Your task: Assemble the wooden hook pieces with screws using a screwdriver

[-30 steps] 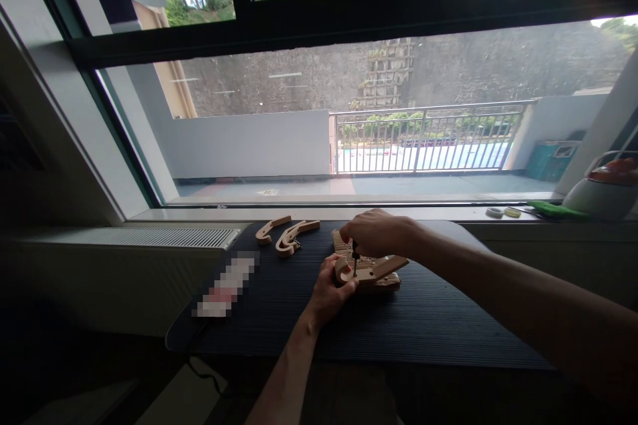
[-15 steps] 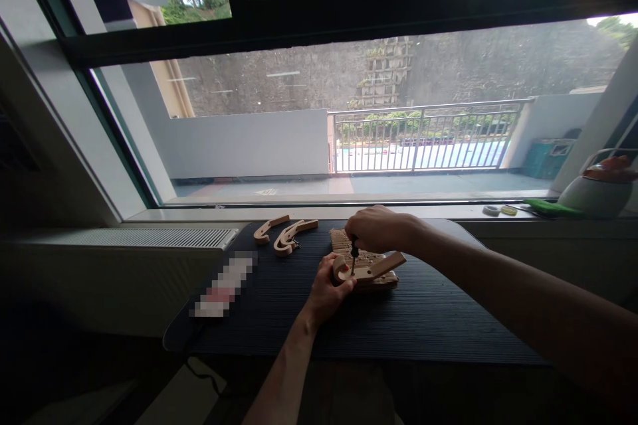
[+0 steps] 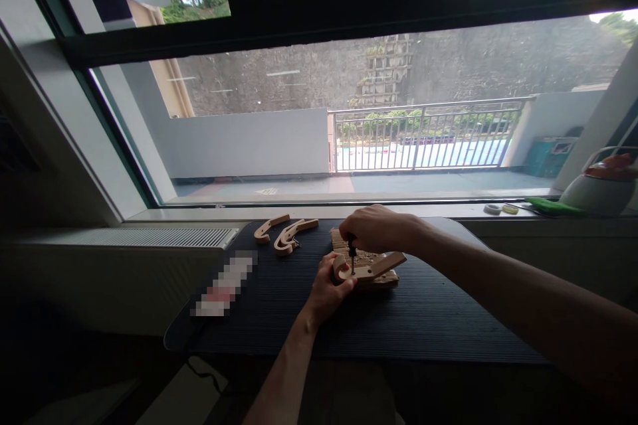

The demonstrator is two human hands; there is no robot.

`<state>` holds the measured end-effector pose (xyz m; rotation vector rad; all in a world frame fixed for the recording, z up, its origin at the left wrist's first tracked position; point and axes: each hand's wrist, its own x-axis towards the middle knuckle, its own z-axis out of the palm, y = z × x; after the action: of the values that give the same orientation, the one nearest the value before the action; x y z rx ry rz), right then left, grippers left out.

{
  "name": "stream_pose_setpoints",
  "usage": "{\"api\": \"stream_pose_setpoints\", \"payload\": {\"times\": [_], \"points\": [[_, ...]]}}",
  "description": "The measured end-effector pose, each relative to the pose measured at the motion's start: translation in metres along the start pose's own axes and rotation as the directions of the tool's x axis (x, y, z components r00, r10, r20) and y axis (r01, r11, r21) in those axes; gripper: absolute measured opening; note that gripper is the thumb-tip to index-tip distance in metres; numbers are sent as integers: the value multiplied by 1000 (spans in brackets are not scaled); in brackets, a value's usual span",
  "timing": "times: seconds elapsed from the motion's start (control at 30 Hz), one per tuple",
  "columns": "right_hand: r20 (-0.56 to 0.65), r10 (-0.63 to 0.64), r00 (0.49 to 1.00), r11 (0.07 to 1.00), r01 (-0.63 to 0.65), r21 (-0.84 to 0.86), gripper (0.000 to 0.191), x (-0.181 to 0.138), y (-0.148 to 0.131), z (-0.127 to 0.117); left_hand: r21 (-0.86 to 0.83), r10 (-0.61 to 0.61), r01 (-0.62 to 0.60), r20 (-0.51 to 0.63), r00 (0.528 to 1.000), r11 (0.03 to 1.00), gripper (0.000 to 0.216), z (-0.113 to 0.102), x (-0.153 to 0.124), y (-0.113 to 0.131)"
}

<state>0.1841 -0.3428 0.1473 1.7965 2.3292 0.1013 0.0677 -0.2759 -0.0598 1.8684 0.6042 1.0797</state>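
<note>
My left hand (image 3: 329, 285) grips the curled end of a wooden hook (image 3: 367, 272), which rests on a piece of corrugated cardboard (image 3: 341, 240). From above, my right hand (image 3: 371, 229) is closed round the handle of a screwdriver (image 3: 353, 254). The thin shaft points straight down, its tip at the hook beside my left thumb. Whether a screw sits under the tip is too small to tell. Two similar wooden hooks lie to the left, a plain one (image 3: 270, 228) and another (image 3: 294, 237) with a small dark metal bit by its curve.
The dark ribbed table (image 3: 279, 325) stands against the window sill (image 3: 169, 214). A blurred-out flat item (image 3: 224, 285) lies on its left side. On the sill at right are a tape roll (image 3: 492, 209), a green-handled tool (image 3: 553, 206) and a white pot (image 3: 595, 192). A radiator (image 3: 149, 239) stands left.
My right hand has shifted slightly left with the screwdriver, and the shaft stands a little more upright. My left hand and the hook have stayed in place.
</note>
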Motion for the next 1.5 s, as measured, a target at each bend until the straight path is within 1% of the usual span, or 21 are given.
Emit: {"api": "stream_pose_setpoints", "payload": {"times": [0.2,0.33,0.47,0.67,0.83,1.0,1.23,1.4,1.5], "points": [[13,18,1000,1000,-18,-16,22,2,1,0,-1,28,-28,-7,1000,1000,20,1,1,-3],[15,42,999,999,-42,-19,19,1,1,0,6,26,-26,-8,1000,1000,20,1,1,-5],[12,67,998,997,-66,-30,20,1,1,1,-2,19,-19,-4,1000,1000,20,1,1,-3],[22,25,999,999,-24,-23,27,-2,1,-1,-10,5,-5,-6,1000,1000,22,1,1,-3],[60,31,998,998,-27,-55,26,-2,-4,0,-15,15,-15,-8,1000,1000,21,1,1,-2],[60,41,997,997,-37,-68,26,2,-2,4,-6,-1,1,4,1000,1000,20,0,1,-2],[62,57,996,996,-52,-70,21,4,0,4,-21,38,-38,-16,999,999,20,2,2,-9],[70,73,995,995,-68,-75,18,3,-1,4,-19,13,-13,-4,1000,1000,21,1,1,-7],[66,67,996,996,-62,-69,21,2,-1,2,-10,3,-3,-5,1000,1000,21,1,0,-4]]}}
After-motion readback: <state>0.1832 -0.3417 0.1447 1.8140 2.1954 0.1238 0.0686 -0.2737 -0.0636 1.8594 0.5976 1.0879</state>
